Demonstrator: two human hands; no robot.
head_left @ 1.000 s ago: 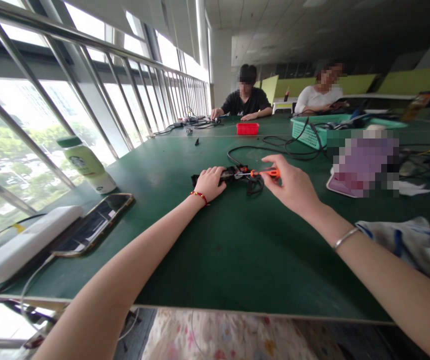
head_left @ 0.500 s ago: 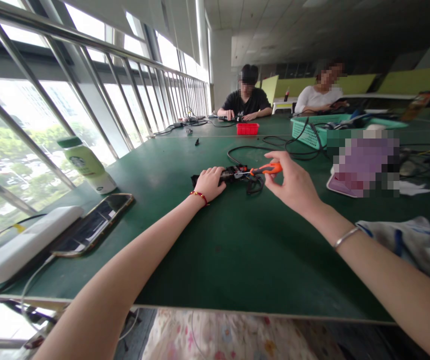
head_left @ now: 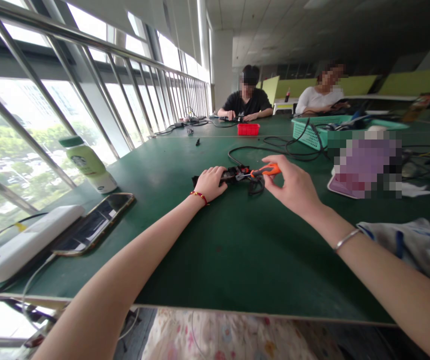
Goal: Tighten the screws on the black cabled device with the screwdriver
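Near the middle of the counter (head_left: 215, 265), the left hand (head_left: 211, 183) lies over a black device (head_left: 231, 175), fingers curled across its top and thumb along the near side, gripping it. The right hand (head_left: 293, 186) pinches the orange and dark handle of a screwdriver (head_left: 265, 171) between thumb and fingers; its shaft points left and its tip meets the right end of the device, though the exact contact is too small to make out. Just beside that end is a small loop of black wire (head_left: 256, 187), and a black cable (head_left: 254, 148) curves away behind.

Farther back stand a red box (head_left: 248, 130) and, to its right, a green basket (head_left: 310, 134). A purple thing (head_left: 368, 162), blurred out, sits near the basket, with a cloth (head_left: 410, 245) closer in. On the left, a bottle (head_left: 89, 165) stands behind a phone (head_left: 97, 225), which lies beside a long white box (head_left: 29, 242). Two people sit beyond, one in a black top (head_left: 247, 104), one in a white top (head_left: 314, 100).
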